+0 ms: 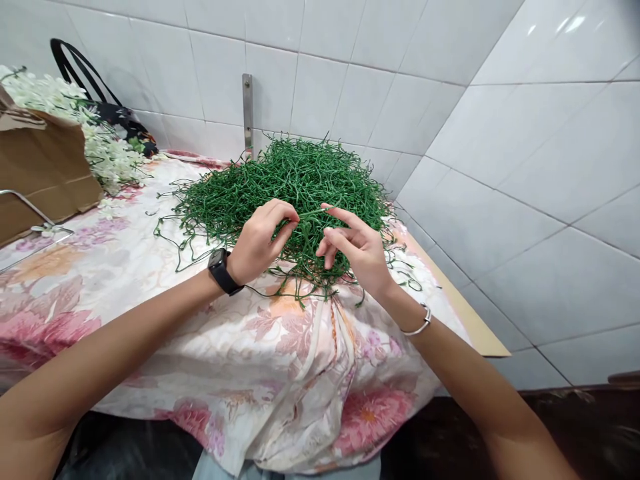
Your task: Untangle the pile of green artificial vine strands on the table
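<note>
A big heap of green artificial flower stems (320, 173), thin and branching, lies on the cloth in front of me. Above its near side, my left hand (265, 237) pinches a thin green stem (311, 213) between thumb and fingertips. The stem stretches right toward my right hand (357, 250), whose index fingertip touches its far end. The right thumb and other fingers are apart and curled loosely, with no grip visible. Loose stems trail from the heap below and left of my hands.
A floral cloth (200, 333) covers the table. White artificial flowers (113, 157), a brown cardboard box (45, 173) and a dark bag (127, 123) stand at the left. A metal strip (247, 113) rises by the tiled wall. A board edge (465, 313) shows at the right.
</note>
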Demonstrator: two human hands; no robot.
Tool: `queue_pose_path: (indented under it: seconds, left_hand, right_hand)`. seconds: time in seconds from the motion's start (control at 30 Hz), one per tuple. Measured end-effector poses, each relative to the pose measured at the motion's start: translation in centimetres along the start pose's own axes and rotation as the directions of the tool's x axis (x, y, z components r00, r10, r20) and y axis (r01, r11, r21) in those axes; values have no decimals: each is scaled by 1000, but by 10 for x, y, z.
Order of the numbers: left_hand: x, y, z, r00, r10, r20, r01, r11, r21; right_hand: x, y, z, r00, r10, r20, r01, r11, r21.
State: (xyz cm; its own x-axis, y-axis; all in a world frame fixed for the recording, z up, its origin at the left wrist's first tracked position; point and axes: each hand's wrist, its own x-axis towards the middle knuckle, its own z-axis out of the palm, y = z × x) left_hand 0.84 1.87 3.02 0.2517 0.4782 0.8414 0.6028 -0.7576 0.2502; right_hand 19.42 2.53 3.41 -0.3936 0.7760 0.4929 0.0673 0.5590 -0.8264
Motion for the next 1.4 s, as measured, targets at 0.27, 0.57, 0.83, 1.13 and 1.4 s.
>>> queue_pose_path:
  seconds: [0.27, 0.57, 0.83, 1.13, 1.4]
  left_hand:
    - [0, 0, 0, 998, -21, 62, 27, 994, -102]
    - [0, 3, 0, 995, -1, 102, 19, 983, -183]
    - [-3, 9, 0, 995, 7, 101, -1, 999, -52]
    - [-6, 5, 3, 993, 117, -7, -116, 991, 71]
    - [-6, 7, 1, 991, 125, -56, -117, 986, 118]
  right_hand:
    - [3, 2, -2, 974, -228, -14, 216, 939, -267]
    - [1, 7, -1, 939, -343, 14, 311, 833, -458]
    - [-3, 3, 1, 933, -356, 45, 334, 814, -476]
    - [-3, 1, 2, 915, -402, 41, 373, 801, -468]
    - [-2, 4, 1, 879, -472, 62, 440, 756, -485]
